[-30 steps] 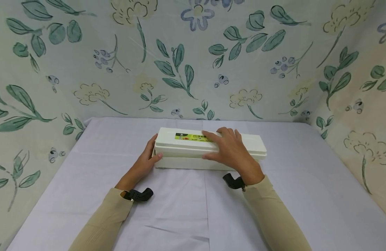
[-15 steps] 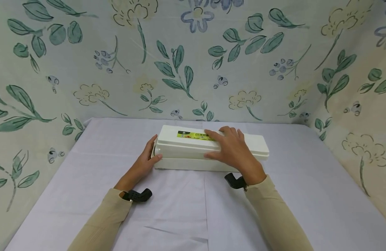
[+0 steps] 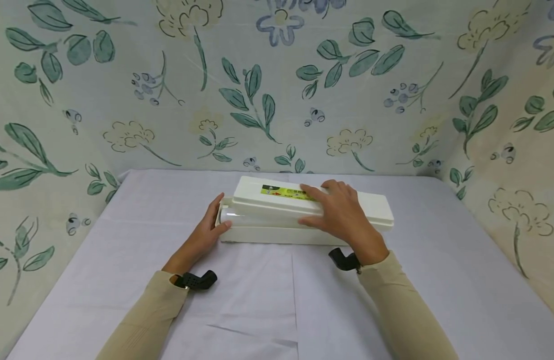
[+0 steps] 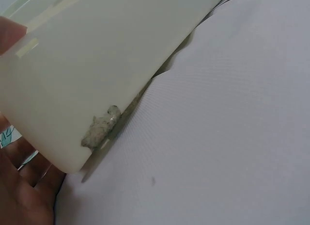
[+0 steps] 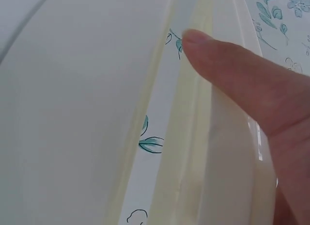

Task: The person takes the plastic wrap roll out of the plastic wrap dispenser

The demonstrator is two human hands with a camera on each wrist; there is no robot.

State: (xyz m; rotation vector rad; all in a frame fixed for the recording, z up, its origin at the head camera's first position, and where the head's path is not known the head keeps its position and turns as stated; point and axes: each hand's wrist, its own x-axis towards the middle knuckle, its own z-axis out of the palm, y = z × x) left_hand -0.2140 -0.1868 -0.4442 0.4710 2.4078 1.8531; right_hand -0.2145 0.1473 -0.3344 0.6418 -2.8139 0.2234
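Fingers [image 3: 314,193] of the right hand [image 3: 346,217] are pinching the long white lid [image 3: 279,201] front to back, kinda spread, and it's sitting askew over a white box [image 3: 272,235]. A shiny roll [image 3: 247,218] is peeking out by the left hand [image 3: 207,231], which is gripping the box's end. Box is sitting on white cloth [image 3: 250,295], leafy backdrop [image 3: 277,160] behind.

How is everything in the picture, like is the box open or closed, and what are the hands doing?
White box: partly open
Lid: askew, leaving the box's left end uncovered
Roll: inside the box, partly showing
Label: partly covered by fingers
Left hand: gripping the box's left end
Right hand: holding the lid
Tablecloth: creased
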